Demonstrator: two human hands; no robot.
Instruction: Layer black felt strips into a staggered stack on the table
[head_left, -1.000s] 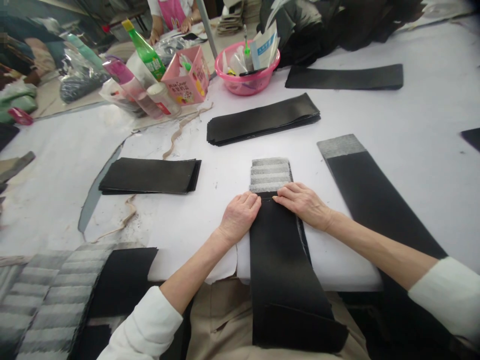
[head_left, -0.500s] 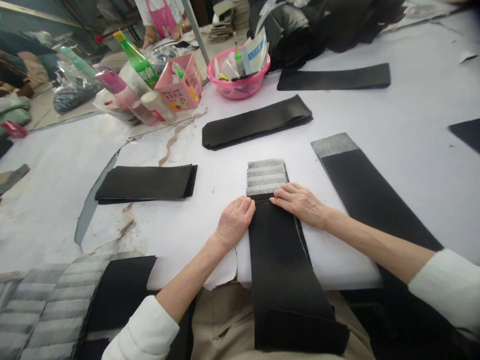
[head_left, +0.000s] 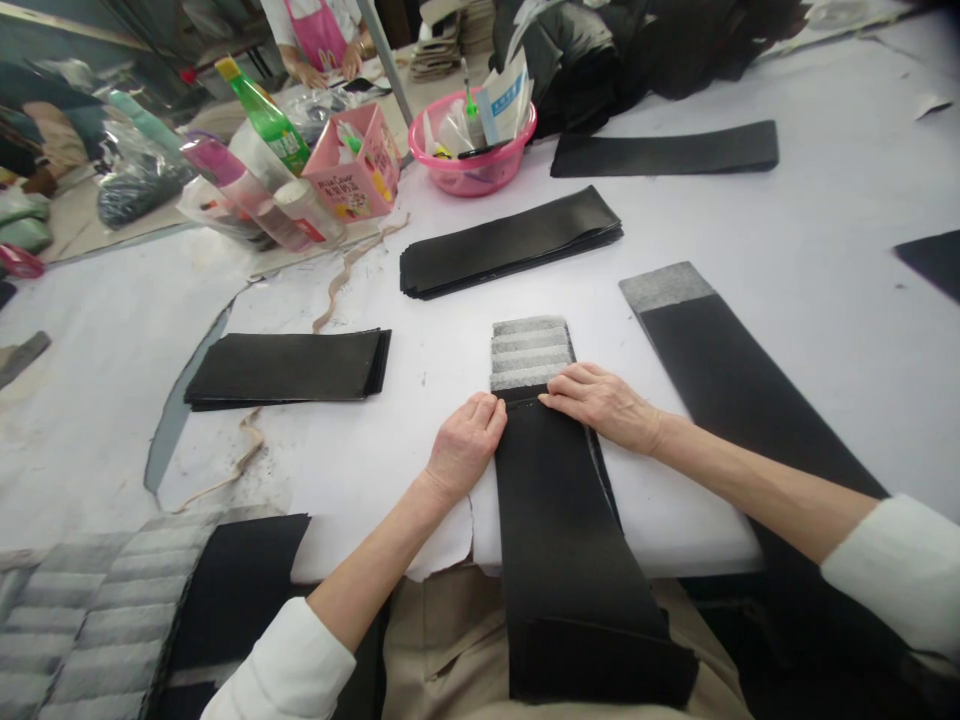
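A long black strip [head_left: 562, 500] lies lengthwise in front of me, its near end hanging over the table edge onto my lap. My left hand [head_left: 466, 445] pinches the left corner of its far end, and my right hand [head_left: 604, 405] pinches the right side of that same end. Just beyond my fingers, overlapping grey fuzzy bands [head_left: 530, 352] show in even steps. Whether the strip is leather or a coated sheet I cannot tell. To the right lies another long black piece [head_left: 772, 390] with a grey far end.
Stacks of black strips lie at the left [head_left: 289, 368] and farther back [head_left: 514, 243]; one more black strip [head_left: 667, 150] is behind. A pink basin [head_left: 469, 172], a pink box [head_left: 352, 170] and bottles stand at the back. Grey-banded pieces [head_left: 97, 610] hang at lower left. A person in a pink apron [head_left: 319, 38] is across.
Both hands keep their pinch on the black strip's far end, almost unmoved. The whole view has shifted slightly, with background things a little farther left and up.
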